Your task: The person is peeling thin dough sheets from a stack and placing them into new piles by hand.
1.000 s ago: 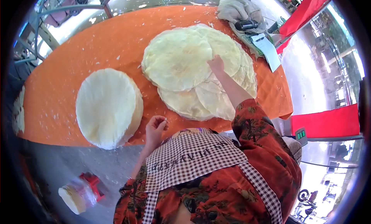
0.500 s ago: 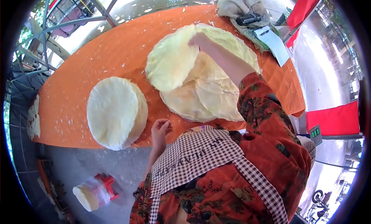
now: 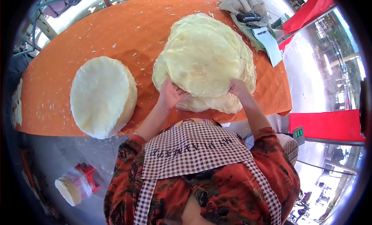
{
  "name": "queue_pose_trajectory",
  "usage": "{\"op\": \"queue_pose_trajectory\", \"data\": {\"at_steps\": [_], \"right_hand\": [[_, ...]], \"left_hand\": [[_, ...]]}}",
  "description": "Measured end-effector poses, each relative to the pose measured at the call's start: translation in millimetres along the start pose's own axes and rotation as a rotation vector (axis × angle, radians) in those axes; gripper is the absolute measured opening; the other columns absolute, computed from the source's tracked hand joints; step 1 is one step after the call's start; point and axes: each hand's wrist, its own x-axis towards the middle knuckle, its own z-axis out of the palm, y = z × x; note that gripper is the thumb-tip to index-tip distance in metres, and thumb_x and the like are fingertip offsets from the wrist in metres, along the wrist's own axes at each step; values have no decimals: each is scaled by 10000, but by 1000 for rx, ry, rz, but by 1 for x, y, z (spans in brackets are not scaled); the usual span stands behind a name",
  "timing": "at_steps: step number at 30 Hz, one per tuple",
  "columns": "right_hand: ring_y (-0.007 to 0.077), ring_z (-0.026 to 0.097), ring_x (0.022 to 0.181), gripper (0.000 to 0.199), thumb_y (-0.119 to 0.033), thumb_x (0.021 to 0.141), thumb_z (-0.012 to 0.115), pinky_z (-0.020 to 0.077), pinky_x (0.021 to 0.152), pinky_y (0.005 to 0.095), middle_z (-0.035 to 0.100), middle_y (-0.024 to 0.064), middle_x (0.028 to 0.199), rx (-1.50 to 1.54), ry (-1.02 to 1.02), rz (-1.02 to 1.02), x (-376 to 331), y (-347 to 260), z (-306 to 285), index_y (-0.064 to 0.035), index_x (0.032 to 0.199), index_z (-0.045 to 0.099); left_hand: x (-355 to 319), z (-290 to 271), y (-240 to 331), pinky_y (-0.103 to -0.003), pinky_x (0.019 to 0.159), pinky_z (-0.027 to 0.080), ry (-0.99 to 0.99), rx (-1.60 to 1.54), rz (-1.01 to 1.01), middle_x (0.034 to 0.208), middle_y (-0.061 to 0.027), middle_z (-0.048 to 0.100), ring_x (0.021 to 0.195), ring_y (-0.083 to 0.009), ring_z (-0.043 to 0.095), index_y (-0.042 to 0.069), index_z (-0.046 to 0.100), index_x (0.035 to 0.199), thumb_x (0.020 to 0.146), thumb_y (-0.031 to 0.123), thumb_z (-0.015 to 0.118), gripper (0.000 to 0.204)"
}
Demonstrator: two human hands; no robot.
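A loose heap of thin pale round flatbread sheets (image 3: 205, 58) lies on the orange quilted tablecloth (image 3: 128, 35), right of centre. My left hand (image 3: 170, 94) grips the near left edge of the top sheet. My right hand (image 3: 239, 87) holds the same sheet at its near right edge. A neat, thick stack of the same round sheets (image 3: 102, 96) stands to the left, apart from both hands.
A grey cloth (image 3: 242, 2) with a black tool (image 3: 248, 17) and a white paper (image 3: 270, 44) lies at the table's far right. Crumbs dot the cloth. A bagged roll of sheets (image 3: 71, 186) sits on the floor at lower left. Red stands are on the right.
My left hand has come up from the table's near edge to the heap. My right hand has drawn back from the far side to the near edge, so both hands hold the top sheet.
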Motion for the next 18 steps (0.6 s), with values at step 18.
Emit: {"op": "queue_pose_trajectory", "data": {"at_steps": [18], "right_hand": [[325, 396, 1252, 657, -317, 715, 720, 330, 1032, 412, 455, 142, 1333, -1402, -296, -853, -32, 17, 77, -32, 1260, 486]], "left_hand": [[8, 45, 0, -554, 942, 409, 17, 125, 49, 1288, -105, 440, 1166, -313, 441, 93, 386, 1311, 915, 342, 476, 477]]}}
